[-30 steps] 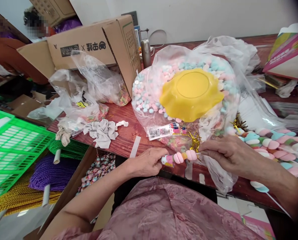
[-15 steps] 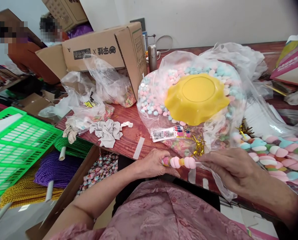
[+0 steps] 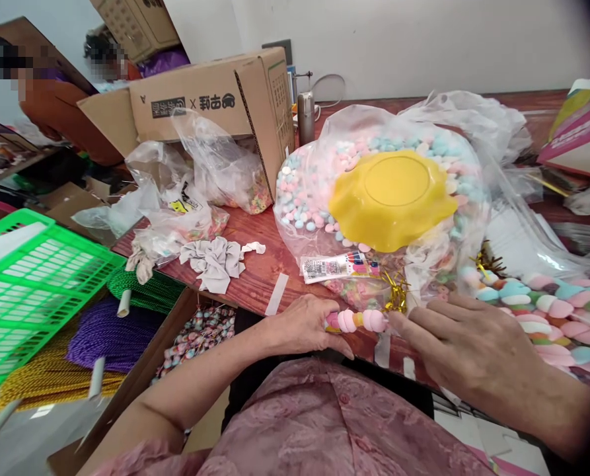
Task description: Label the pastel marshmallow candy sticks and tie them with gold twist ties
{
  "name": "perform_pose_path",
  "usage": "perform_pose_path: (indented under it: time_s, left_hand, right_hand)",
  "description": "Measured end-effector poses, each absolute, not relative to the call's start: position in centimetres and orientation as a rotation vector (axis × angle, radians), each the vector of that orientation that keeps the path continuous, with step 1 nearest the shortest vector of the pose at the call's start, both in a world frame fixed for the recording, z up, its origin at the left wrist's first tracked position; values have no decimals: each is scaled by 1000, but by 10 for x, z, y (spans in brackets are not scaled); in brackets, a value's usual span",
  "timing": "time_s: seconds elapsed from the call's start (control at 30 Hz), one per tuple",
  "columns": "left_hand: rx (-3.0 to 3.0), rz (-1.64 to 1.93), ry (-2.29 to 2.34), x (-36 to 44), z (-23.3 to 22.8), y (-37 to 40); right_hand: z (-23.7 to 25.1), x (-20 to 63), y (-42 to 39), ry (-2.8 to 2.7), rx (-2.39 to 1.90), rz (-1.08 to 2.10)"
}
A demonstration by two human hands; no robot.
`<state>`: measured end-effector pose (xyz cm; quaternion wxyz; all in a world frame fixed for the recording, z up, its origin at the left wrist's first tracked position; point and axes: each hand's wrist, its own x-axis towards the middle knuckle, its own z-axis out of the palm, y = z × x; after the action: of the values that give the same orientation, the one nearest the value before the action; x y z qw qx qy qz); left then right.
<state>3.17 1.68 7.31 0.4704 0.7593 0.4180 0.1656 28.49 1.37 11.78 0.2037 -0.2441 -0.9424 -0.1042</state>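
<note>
My left hand is closed around one end of a marshmallow skewer of pink and yellow pieces, held level over the table's front edge. At the skewer's right end is my right hand, its fingers bent and the fingertips pinched at the tip; the thumb is mostly hidden. Gold tinsel ties lie just behind the skewer. To the right of my right hand is a pile of finished-looking marshmallow skewers in pink, blue and white. A large clear bag of pastel marshmallows carries an upturned yellow bowl.
A printed packet and a grey cloth lie on the table. Behind stands a cardboard box with plastic bags of candy. At left are a green basket and purple cord bundles. Two people are at the far left.
My right hand has shifted in against the skewer's tip, and the plastic strip that hung below it is now mostly hidden. The left hand keeps its hold.
</note>
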Motion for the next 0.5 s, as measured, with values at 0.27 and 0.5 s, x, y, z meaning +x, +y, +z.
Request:
perform_pose_path:
  time_s: [0.27, 0.5]
  left_hand:
    - [1912, 266, 1031, 35, 68, 21]
    - [2093, 165, 1184, 35, 66, 17]
  right_hand:
    - [98, 267, 16, -2778, -777, -81]
    - [97, 268, 41, -2714, -1050, 676]
